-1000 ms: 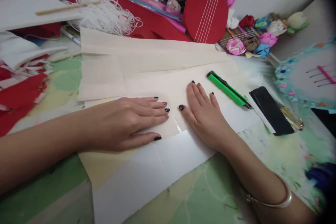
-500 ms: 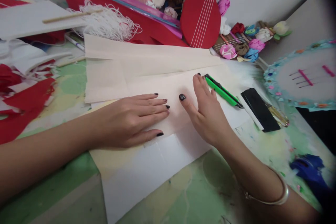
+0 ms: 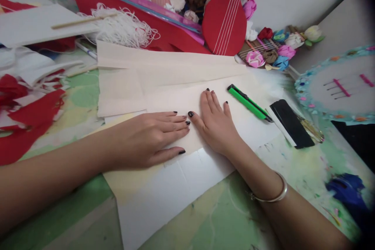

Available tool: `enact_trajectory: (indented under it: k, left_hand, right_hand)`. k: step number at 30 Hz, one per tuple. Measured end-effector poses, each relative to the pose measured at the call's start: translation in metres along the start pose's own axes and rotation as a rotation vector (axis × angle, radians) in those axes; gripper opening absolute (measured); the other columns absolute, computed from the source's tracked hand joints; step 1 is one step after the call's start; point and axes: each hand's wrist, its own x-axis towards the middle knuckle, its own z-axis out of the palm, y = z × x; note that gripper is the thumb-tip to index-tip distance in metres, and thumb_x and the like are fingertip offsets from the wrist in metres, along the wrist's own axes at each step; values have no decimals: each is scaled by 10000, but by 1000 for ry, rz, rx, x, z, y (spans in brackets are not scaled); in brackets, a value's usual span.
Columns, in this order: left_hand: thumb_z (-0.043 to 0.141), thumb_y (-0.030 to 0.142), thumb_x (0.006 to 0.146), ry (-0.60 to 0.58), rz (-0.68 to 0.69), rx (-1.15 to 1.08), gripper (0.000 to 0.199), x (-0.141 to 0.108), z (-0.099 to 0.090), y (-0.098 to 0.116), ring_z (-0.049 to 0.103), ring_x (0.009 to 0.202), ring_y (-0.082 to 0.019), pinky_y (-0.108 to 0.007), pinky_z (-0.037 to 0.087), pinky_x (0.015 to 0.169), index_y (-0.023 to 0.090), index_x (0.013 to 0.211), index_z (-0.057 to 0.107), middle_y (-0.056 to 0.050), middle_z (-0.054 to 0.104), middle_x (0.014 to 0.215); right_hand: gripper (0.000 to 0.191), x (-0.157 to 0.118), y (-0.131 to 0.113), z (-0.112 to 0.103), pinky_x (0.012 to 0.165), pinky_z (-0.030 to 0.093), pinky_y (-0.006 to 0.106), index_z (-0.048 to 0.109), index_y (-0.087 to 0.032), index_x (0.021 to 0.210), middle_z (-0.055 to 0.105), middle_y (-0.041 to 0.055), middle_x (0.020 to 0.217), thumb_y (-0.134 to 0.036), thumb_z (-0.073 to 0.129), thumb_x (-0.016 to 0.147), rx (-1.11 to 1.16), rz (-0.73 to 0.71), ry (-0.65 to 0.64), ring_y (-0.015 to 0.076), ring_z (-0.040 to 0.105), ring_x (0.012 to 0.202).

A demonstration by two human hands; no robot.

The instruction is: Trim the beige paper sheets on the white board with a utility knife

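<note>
A cream paper sheet with fold creases lies over a white board on the table. My left hand rests flat near the sheet's lower edge, its fingers stretched to the right. Just to the right of its fingertips, my right hand lies palm down on the cream paper, fingers pointing away from me. Neither hand grips anything. Beyond my right hand a green utility knife lies at a slant on the paper.
A black rectangular piece and gold-handled scissors lie to the right. White string is heaped at the back left, near red scraps. A red stringed-instrument model and paper flowers line the back.
My right hand has moved left and down onto the paper, away from the utility knife. My left hand stays flat in nearly the same place.
</note>
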Motion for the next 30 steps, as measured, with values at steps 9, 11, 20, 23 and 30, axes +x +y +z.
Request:
enact_trajectory:
  k: [9, 11, 20, 23, 30]
  left_hand:
    - [426, 266, 1008, -26, -6, -52, 355, -2, 0, -5, 529, 1295, -191, -295, 282, 1180, 114, 1283, 589, -61, 639, 1312]
    - [433, 257, 1001, -19, -3, -63, 354, -2, 0, -6, 525, 1300, -189, -295, 280, 1183, 115, 1286, 586, -64, 639, 1312]
    - [463, 239, 978, -12, 13, -92, 337, -1, -2, -8, 557, 1270, -190, -307, 323, 1168, 152, 1279, 587, -66, 654, 1289]
    - [460, 237, 977, -14, 5, -85, 339, -2, -2, -9, 552, 1277, -189, -315, 332, 1165, 163, 1285, 582, -55, 650, 1296]
    - [468, 239, 971, -2, -5, -99, 341, -3, 0, -7, 545, 1285, -200, -333, 339, 1163, 164, 1284, 580, -60, 652, 1291]
  right_hand:
    - [725, 3, 3, -2, 1201, 93, 565, 67, -67, 1562, 22, 115, 1638, -500, 209, 997, -25, -21, -39, 236, 0, 1523]
    - [724, 3, 3, -2, 1202, 88, 562, 65, -66, 1562, 20, 110, 1639, -497, 212, 998, -25, -23, -45, 231, -4, 1523]
    - [713, 4, 4, -4, 1198, 81, 574, 92, -81, 1564, 37, 112, 1639, -484, 239, 995, 11, -34, -49, 242, 6, 1524]
    - [705, 4, 4, -4, 1193, 81, 584, 99, -87, 1564, 52, 122, 1638, -474, 244, 993, 25, -36, -46, 249, 15, 1523]
    - [718, 5, 2, -4, 1198, 68, 569, 104, -79, 1563, 61, 117, 1640, -473, 259, 982, 35, -33, -45, 246, 10, 1524]
